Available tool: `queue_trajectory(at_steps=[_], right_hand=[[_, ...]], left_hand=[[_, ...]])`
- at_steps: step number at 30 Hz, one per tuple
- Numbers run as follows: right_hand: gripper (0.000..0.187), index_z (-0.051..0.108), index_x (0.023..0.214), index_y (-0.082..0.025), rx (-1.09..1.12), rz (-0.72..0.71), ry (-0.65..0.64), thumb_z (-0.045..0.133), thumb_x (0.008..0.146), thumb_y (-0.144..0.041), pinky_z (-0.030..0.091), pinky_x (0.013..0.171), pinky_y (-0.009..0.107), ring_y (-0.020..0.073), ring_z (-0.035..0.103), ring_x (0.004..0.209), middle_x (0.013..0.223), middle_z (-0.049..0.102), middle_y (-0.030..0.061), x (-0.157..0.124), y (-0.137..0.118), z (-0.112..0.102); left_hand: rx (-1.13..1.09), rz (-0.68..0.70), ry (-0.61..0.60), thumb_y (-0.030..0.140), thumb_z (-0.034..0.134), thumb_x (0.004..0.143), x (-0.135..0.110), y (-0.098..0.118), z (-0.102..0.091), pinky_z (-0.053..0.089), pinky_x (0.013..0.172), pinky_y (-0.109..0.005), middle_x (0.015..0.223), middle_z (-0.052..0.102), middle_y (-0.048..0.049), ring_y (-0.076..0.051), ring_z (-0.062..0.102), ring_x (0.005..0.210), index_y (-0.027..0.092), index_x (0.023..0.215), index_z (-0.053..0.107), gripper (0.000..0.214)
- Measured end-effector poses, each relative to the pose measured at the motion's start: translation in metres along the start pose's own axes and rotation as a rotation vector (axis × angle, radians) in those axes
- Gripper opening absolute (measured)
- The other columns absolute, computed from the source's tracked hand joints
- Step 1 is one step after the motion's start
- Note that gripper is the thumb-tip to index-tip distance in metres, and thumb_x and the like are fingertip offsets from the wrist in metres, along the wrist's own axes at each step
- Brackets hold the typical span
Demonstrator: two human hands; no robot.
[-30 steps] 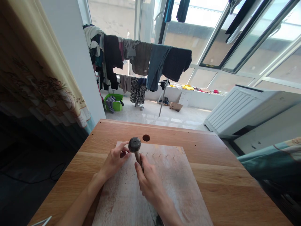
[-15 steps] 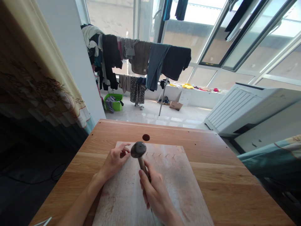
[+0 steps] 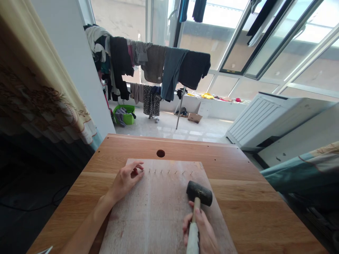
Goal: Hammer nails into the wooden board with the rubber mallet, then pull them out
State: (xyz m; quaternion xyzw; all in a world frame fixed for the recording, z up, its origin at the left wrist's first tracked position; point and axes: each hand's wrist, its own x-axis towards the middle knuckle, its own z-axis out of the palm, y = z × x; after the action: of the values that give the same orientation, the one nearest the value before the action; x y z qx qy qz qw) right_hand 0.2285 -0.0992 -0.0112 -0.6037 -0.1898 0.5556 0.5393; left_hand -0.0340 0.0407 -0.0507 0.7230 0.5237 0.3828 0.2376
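Observation:
My right hand (image 3: 202, 231) is wrapped around the handle of a rubber mallet (image 3: 199, 194). The mallet has a black head and a wooden handle with a whitish lower part, and its head is over the right side of a worn wooden board (image 3: 148, 218). Along the board's far edge runs a row of several thin nails (image 3: 168, 172), standing up, some leaning. At the left end of that row rests my left hand (image 3: 128, 178), fingers curved and tips apart. A small dark point shows by its fingertips, too small to make out clearly.
The board lies on a wooden table (image 3: 251, 197) with a round hole (image 3: 160, 153) near its far edge. Beyond stand a clothes-laden drying rack (image 3: 180, 109), a green basket (image 3: 129, 118) and a white appliance (image 3: 265, 116). A curtain (image 3: 53, 95) hangs at left.
The mallet has swung right and toward me, away from beside my left hand, uncovering the left part of the nail row. My left hand stays at the row's left end. The view shifted slightly.

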Motion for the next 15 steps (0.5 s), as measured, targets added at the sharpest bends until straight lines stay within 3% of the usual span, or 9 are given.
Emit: queue_trajectory(at_steps=[5, 9, 12, 15], right_hand=[[0.079, 0.051, 0.125, -0.017, -0.019, -0.091, 0.012, 0.069, 0.076, -0.077, 0.042, 0.038, 0.019, 0.0135, 0.055, 0.039, 0.052, 0.057, -0.0078, -0.003, 0.003, 0.013], [0.071, 0.047, 0.133, -0.019, -0.183, -0.184, -0.142, 0.058, 0.087, -0.072, 0.041, 0.033, 0.020, 0.0115, 0.051, 0.036, 0.059, 0.054, -0.0093, -0.001, -0.005, 0.029], [0.052, 0.056, 0.127, -0.019, -0.427, -0.258, -0.288, 0.051, 0.096, -0.061, 0.035, 0.033, 0.018, 0.0084, 0.046, 0.035, 0.062, 0.054, -0.0076, 0.007, -0.017, 0.045], [0.039, 0.062, 0.126, -0.020, -0.623, -0.418, -0.408, 0.046, 0.102, -0.046, 0.041, 0.043, 0.022, 0.0122, 0.054, 0.046, 0.067, 0.061, -0.0026, 0.015, -0.025, 0.065]], left_hand=[[-0.016, -0.029, 0.020, 0.031, 0.062, 0.090, 0.001, 0.000, 0.000, 0.055, 0.072, -0.024, 0.089, 0.076, 0.0036, -0.012, 0.064, 0.069, 0.027, 0.118, 0.065, 0.028], [-0.004, -0.020, 0.027, 0.028, 0.062, 0.089, 0.002, 0.002, 0.000, 0.055, 0.072, -0.023, 0.089, 0.076, 0.0039, -0.012, 0.064, 0.068, 0.027, 0.117, 0.066, 0.028], [0.001, -0.020, 0.027, 0.027, 0.061, 0.088, 0.002, 0.004, 0.000, 0.054, 0.072, -0.023, 0.088, 0.076, 0.0041, -0.012, 0.064, 0.068, 0.026, 0.117, 0.066, 0.029], [0.000, -0.020, 0.024, 0.026, 0.062, 0.088, 0.002, 0.007, -0.001, 0.054, 0.071, -0.022, 0.088, 0.076, 0.0042, -0.011, 0.064, 0.067, 0.026, 0.116, 0.066, 0.029]])
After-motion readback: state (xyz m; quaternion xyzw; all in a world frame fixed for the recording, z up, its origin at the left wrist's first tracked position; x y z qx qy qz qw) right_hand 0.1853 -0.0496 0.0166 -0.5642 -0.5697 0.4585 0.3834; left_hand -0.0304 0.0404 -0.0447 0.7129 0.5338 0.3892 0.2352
